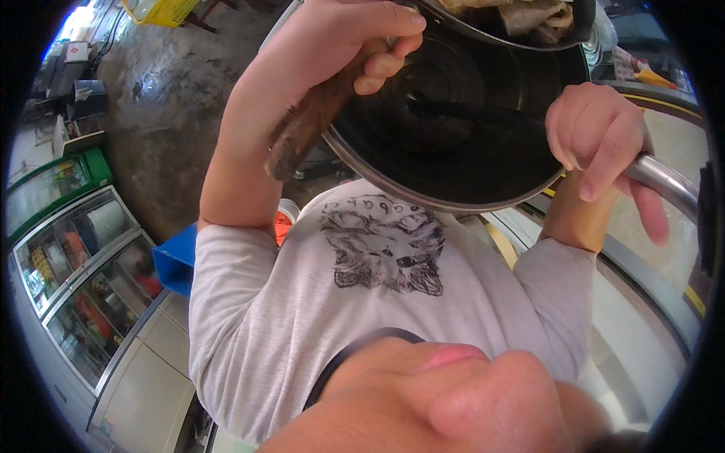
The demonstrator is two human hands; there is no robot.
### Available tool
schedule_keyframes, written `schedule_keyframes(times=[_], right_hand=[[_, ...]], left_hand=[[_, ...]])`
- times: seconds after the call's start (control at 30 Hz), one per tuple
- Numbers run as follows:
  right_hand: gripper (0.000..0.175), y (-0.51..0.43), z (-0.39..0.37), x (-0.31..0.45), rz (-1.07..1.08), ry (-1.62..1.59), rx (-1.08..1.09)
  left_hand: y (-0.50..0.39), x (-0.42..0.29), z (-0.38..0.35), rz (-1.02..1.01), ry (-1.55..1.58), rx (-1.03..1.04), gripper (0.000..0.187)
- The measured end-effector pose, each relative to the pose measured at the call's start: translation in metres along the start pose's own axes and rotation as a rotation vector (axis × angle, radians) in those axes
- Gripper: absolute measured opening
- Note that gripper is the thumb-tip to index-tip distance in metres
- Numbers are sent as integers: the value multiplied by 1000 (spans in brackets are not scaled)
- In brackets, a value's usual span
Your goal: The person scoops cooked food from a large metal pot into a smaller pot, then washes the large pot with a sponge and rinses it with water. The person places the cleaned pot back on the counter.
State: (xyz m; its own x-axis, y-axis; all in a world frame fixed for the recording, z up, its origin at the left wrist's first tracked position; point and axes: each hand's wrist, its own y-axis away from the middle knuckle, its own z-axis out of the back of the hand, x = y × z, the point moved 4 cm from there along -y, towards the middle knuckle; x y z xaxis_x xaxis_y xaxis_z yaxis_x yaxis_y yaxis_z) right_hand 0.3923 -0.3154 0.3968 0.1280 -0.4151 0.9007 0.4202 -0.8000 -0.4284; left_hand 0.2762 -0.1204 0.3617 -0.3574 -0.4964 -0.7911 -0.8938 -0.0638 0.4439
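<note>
My left hand (374, 39) grips a thick, worn wooden handle (306, 133), which slants down toward my forearm. Beyond its fingers, at the top edge, is part of a dark round vessel (583, 25) holding brown folded food pieces (532, 20). My hand hides whether the handle joins that vessel. Below it, a large dark pot (453, 170) with a metal rim lies in front of my chest. My right hand (600, 136), at the pot's right rim, holds a metal utensil handle (662, 178). From that hand a dark rod (476, 110) reaches into the pot; its end is unclear.
A glass-fronted display case (85, 283) with a white base stands at left, beside a blue container (173, 257). A yellow plastic basket (164, 11) is above the wet-looking concrete floor (164, 96). Along the right runs a pale counter (674, 136) with a dark edge.
</note>
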Motion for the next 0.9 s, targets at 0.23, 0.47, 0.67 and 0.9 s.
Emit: schedule_keyframes(times=[0.23,0.47,0.67,0.9], right_hand=[[71,11,31,8,-127,59,-359],[63,11,42,29,-71,-24,-583],[52,54,58,59,-31,-119,-1167],[44,105,61,72,105,125,-1671]], left_hand=[[-6,4,6,7,-17,34,7],[-4,-1,7,-38,-29,22,8],[-2,0,10,7,73,111,7],[-18,13,19,-206,-138,311,22]])
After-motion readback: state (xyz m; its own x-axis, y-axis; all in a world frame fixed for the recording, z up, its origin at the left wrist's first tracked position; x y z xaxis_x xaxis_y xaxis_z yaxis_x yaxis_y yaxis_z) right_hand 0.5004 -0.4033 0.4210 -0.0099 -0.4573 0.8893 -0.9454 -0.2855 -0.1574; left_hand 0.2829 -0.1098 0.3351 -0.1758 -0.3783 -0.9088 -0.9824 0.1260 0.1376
